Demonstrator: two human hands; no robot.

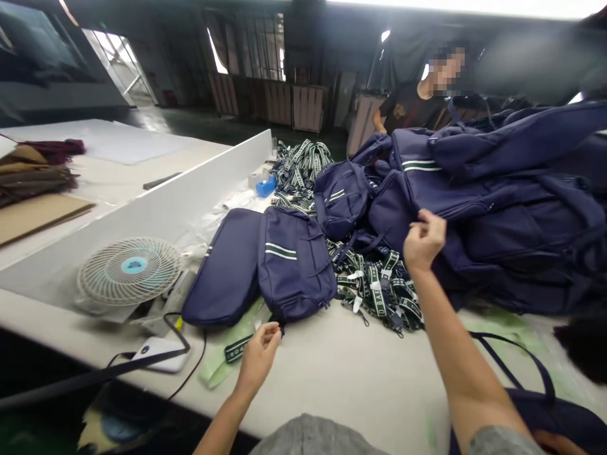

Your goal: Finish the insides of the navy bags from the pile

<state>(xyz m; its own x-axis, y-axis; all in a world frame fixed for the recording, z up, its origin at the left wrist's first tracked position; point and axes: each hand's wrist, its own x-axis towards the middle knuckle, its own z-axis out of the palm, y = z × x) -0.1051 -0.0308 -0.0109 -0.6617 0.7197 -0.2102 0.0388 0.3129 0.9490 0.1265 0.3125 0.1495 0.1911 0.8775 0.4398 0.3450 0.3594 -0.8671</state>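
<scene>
My left hand (pixel 262 351) is closed at the table's near side, thumb and fingers pinched on a dark lettered strap (pixel 236 349). Just beyond it lies a navy bag (pixel 296 278) with green and white stripes, overlapping a second navy bag (pixel 225 268) on its left. My right hand (pixel 425 240) is raised, fingers curled together, in front of a large striped navy bag (pixel 412 170) in the pile. Whether it grips that bag's edge or something small is hidden. Below and left of this hand lies a heap of lettered straps (pixel 379 291) with white clips.
A round fan (pixel 130 270) and a white phone (pixel 161 354) with cables are at left. A low white partition (pixel 190 174) crosses the table. More straps (pixel 303 167) and a blue tape dispenser (pixel 265 186) are farther back. One person (pixel 412 107) stands behind the pile; another's hand (pixel 557 442) touches a dark bag (pixel 569 414).
</scene>
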